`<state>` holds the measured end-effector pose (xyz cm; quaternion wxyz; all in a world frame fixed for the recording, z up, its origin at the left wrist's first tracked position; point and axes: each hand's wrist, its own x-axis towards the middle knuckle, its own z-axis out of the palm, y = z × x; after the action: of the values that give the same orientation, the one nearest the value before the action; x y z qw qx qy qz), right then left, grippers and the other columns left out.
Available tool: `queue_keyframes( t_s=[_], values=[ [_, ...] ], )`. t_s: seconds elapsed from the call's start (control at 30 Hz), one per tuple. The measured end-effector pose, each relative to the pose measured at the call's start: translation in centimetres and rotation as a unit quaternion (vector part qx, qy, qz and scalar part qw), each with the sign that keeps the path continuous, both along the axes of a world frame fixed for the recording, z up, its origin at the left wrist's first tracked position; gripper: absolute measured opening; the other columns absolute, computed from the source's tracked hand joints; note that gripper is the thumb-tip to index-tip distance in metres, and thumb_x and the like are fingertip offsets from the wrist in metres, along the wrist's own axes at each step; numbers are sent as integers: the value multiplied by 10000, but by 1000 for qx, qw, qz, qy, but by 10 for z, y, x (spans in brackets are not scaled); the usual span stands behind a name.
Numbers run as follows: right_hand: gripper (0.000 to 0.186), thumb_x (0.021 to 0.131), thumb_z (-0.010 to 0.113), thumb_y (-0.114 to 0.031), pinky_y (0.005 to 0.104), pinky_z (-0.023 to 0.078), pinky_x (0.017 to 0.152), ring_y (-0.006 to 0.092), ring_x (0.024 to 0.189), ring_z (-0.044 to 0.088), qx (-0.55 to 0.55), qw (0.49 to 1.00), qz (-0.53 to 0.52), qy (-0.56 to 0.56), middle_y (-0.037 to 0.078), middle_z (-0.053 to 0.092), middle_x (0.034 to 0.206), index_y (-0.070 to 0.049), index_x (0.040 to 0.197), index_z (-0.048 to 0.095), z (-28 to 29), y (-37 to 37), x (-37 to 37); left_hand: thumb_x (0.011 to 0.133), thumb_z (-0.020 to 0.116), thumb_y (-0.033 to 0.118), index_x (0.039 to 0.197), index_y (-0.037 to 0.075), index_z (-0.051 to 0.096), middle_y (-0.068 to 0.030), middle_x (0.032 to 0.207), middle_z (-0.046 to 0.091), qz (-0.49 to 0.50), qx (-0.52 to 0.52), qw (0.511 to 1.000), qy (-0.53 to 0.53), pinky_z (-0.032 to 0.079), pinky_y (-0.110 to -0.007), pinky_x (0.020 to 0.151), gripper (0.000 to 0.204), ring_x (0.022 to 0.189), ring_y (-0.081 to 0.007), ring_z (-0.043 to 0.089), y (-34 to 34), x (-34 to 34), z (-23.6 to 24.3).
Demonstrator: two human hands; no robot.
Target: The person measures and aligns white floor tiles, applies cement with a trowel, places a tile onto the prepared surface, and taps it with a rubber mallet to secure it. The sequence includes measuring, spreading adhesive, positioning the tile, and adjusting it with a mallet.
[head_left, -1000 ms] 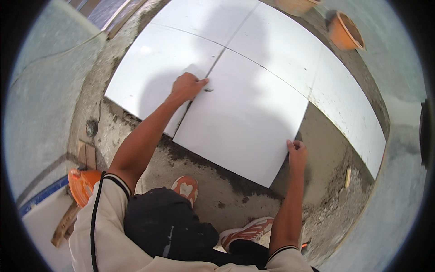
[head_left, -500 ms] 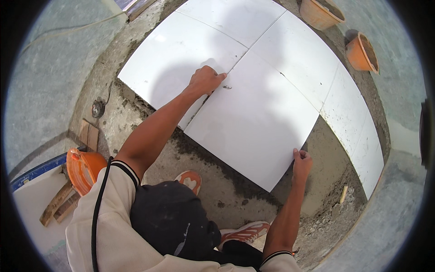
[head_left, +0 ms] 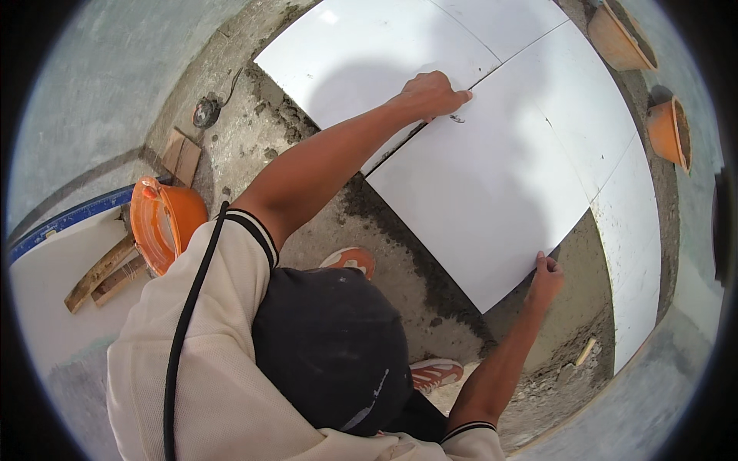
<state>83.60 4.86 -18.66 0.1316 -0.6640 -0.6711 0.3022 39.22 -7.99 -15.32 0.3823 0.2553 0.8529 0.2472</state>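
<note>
A large white floor tile (head_left: 469, 207) lies in front of me, its near corner pointing toward my feet. My left hand (head_left: 435, 95) is closed at its left edge, fingers curled over the narrow dark joint beside the neighbouring white tile (head_left: 369, 69). Part of those fingers is hidden behind the hand. At the opposite edge my right hand (head_left: 546, 280) pinches the same tile between thumb and fingers, above grey wet mortar (head_left: 576, 300). More white tiles (head_left: 634, 238) border it at the far side and right.
Orange buckets (head_left: 623, 38) (head_left: 667, 132) stand along the right wall. To my left are an orange bucket (head_left: 184, 219), wood scraps (head_left: 100, 273), a blue level-like bar (head_left: 65, 219) and a round dark tool with a cord (head_left: 206, 112). A small yellowish stick (head_left: 586, 352) lies on the mortar.
My view has turned, so the tiles and buckets sit farther right and a little higher on the right side. Both hands keep their places on the tile's edges.
</note>
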Motion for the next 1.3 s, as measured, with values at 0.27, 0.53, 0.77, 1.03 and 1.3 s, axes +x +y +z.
queue_keyframes(
  t_s=[0.27, 0.53, 0.77, 1.03, 1.3],
  values=[
    [383, 913, 778, -238, 395, 550, 793, 255, 857, 683, -1, 1000, 11, -26, 184, 732, 955, 116, 1039, 700, 9, 1, -6, 956, 607, 571, 703, 38, 628, -118, 662, 654, -8, 9, 1000, -11, 560, -411, 662, 590, 626, -262, 660, 6, -2, 16],
    [357, 894, 796, -227, 388, 551, 758, 242, 809, 685, 20, 997, 45, -59, 165, 736, 913, 95, 1025, 715, 4, 10, 4, 963, 587, 614, 789, 18, 696, -100, 742, 693, -36, 21, 998, 45, 600, -387, 652, 630, 702, -261, 709, 19, -6, 24],
    [363, 892, 803, -240, 350, 551, 681, 208, 745, 668, -10, 999, 33, -42, 140, 727, 889, 85, 1023, 706, 6, 9, 0, 958, 613, 561, 795, -9, 682, -153, 800, 711, -26, -17, 999, -16, 599, -427, 725, 596, 751, -313, 719, -4, -17, -4],
    [363, 905, 795, -220, 318, 546, 607, 185, 709, 658, -17, 999, 30, 1, 128, 708, 892, 92, 1046, 676, -8, 11, 9, 952, 618, 519, 747, -12, 661, -178, 822, 725, -21, 31, 996, 78, 550, -460, 819, 571, 838, -346, 708, -15, -2, -18],
    [386, 910, 793, -219, 334, 561, 658, 199, 789, 677, -36, 999, 12, 18, 145, 708, 936, 103, 1078, 660, 5, 2, 1, 960, 598, 508, 849, -39, 705, -199, 892, 738, -19, 16, 999, 32, 550, -470, 858, 569, 924, -382, 713, -20, 2, -15]
  ],
)
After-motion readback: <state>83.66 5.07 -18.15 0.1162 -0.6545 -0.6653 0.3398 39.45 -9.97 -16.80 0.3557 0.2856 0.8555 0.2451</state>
